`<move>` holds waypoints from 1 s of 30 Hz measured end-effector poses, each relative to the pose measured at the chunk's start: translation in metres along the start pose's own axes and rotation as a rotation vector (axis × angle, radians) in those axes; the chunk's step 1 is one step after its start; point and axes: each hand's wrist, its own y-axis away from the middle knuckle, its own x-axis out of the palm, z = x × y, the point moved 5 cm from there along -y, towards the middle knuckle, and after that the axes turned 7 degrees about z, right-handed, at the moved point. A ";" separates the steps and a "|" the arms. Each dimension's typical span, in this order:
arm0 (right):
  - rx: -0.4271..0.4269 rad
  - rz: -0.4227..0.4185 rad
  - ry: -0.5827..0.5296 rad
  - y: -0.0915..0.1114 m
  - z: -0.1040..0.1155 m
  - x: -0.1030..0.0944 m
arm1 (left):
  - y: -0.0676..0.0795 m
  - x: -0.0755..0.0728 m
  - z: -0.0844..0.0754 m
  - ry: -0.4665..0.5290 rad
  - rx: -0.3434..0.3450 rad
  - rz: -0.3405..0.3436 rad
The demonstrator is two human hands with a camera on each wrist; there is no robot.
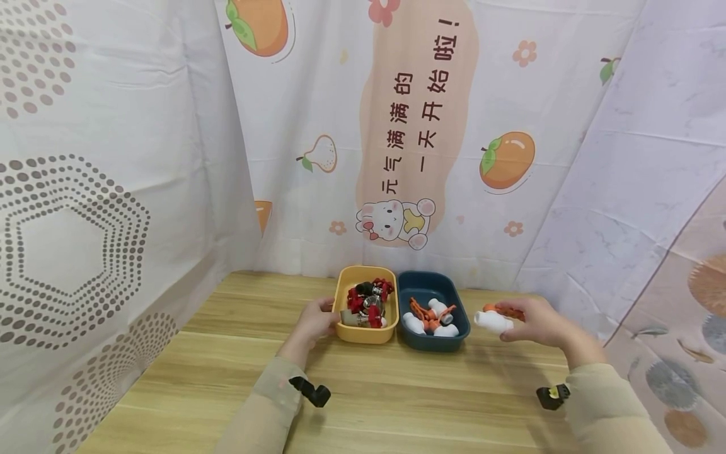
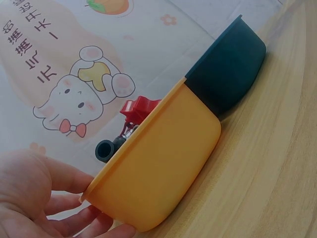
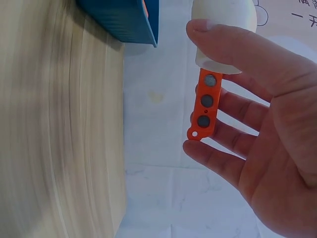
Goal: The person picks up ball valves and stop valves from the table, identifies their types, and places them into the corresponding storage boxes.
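Note:
Held in my right hand (image 1: 535, 323) is a white plastic ball valve (image 1: 493, 321) with an orange lever handle (image 3: 205, 101). The thumb lies across its white body, and the other fingers are behind the handle. It hangs in the air to the right of the blue bin (image 1: 433, 342). My left hand (image 1: 313, 323) holds the left edge of the yellow bin (image 1: 365, 335), its fingers at the rim and side wall. Inside the yellow bin are several metal valves with red handles (image 1: 374, 316). In the blue bin lie several white valves (image 1: 414, 323) with orange handles.
Both bins stand side by side on a wood-grain table (image 1: 363, 391), near its back edge. A printed curtain (image 1: 306, 208) hangs behind the table and more cloth (image 1: 113, 189) hangs at the sides. Each wrist carries a small black mount (image 1: 311, 391).

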 end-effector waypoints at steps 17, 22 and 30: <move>0.190 0.098 -0.027 -0.036 0.003 0.014 | 0.001 0.001 0.001 0.014 -0.006 0.002; 0.143 0.075 -0.092 -0.051 0.012 0.018 | 0.001 0.001 0.000 0.013 -0.003 0.005; 0.196 0.067 -0.116 -0.073 0.024 0.023 | 0.002 0.001 -0.002 0.019 -0.002 0.003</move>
